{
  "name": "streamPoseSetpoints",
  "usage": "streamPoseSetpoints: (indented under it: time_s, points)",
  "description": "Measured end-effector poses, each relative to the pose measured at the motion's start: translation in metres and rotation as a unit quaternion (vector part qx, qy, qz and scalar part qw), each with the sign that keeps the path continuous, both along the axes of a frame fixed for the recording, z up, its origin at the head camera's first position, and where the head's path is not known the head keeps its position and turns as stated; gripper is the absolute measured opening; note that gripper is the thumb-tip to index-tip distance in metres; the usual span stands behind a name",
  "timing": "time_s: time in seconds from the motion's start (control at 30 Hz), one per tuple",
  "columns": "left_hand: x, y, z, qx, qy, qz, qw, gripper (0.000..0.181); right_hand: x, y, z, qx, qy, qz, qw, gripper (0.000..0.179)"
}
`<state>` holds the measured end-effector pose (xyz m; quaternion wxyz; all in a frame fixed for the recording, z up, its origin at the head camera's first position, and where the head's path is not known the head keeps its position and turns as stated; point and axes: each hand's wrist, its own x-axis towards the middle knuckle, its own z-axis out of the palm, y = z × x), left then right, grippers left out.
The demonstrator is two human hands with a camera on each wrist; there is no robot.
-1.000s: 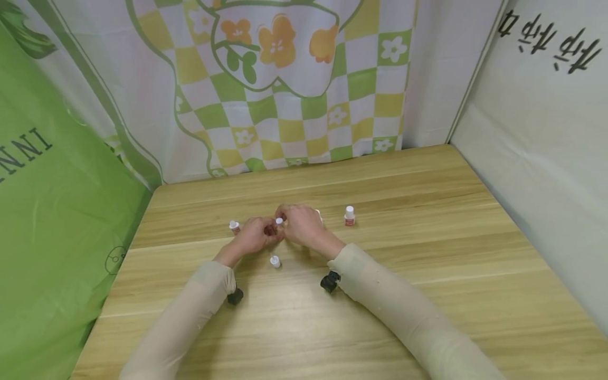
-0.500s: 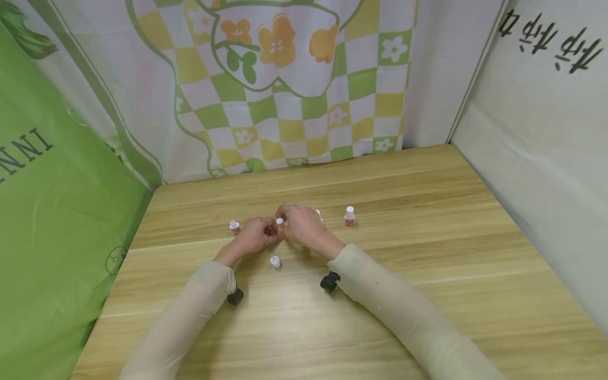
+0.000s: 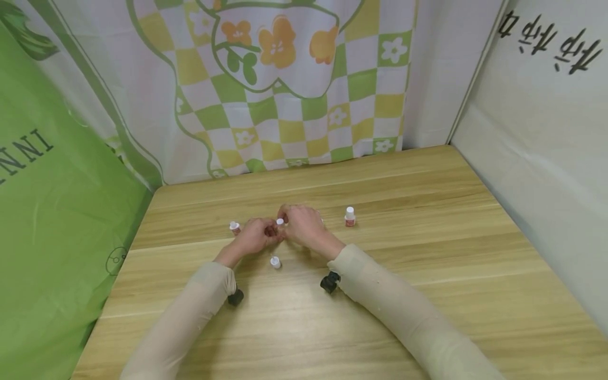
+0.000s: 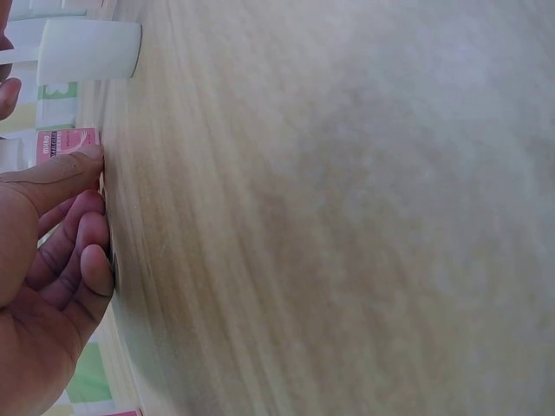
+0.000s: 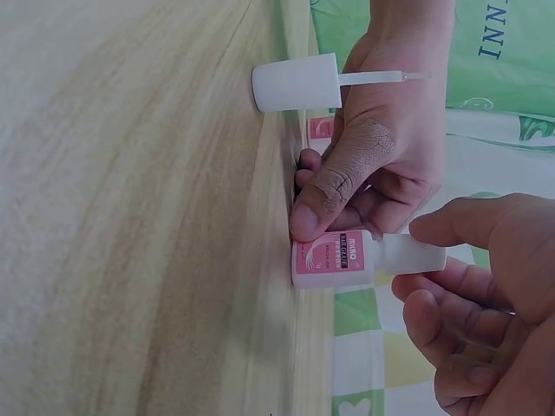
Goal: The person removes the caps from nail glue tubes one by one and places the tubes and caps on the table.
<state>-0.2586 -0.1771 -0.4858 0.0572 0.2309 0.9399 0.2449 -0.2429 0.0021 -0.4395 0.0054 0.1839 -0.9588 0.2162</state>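
Note:
My left hand (image 3: 254, 235) pinches the lower part of a small white nail glue bottle (image 5: 328, 260) with a pink label, standing upright on the table. From the other side my right hand (image 3: 304, 224) pinches its white cap (image 5: 425, 254) between thumb and fingers. The cap sits on the bottle's neck; how tight it is I cannot tell. Nearer to me a loose white brush cap (image 5: 299, 84) stands on the table, its thin brush (image 5: 373, 77) pointing up. Left of my left hand is another small bottle (image 3: 235, 228) with a narrow white top, partly hidden by the hand.
A further capped bottle (image 3: 350, 216) with a red label stands to the right of my right hand. A sliver of a white object (image 3: 323, 220) shows behind that hand. The wooden table (image 3: 404, 295) meets a checked curtain (image 3: 294, 121) at the back.
Both hands stay at the bottle with almost no movement. Less of the white object behind my right hand shows now.

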Motion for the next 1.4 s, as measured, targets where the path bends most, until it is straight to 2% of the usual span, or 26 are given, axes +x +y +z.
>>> streamPoseSetpoints:
  time_s: [0.4,0.83,1.13,1.4]
  points:
    - [-0.0001,-0.0006,-0.0004,0.002,-0.003,-0.001,1.0000,0.013,-0.0002,0.0003,0.0005,0.008,0.007,0.013,0.9999,0.025]
    - [0.0000,0.0001,0.0009,0.007,-0.002,-0.002,1.0000,0.013,-0.0001,0.0005,0.0007,-0.013,0.008,0.010,0.9998,0.023]
    - [0.0004,-0.0007,0.0003,0.000,0.004,-0.004,1.0000,0.018,0.0004,0.0007,0.0010,-0.007,0.003,0.010,0.9999,0.025]
    - [0.0000,-0.0010,-0.0004,0.006,-0.001,-0.005,1.0000,0.014,0.0015,0.0003,0.0010,-0.011,0.000,0.010,0.9999,0.022]
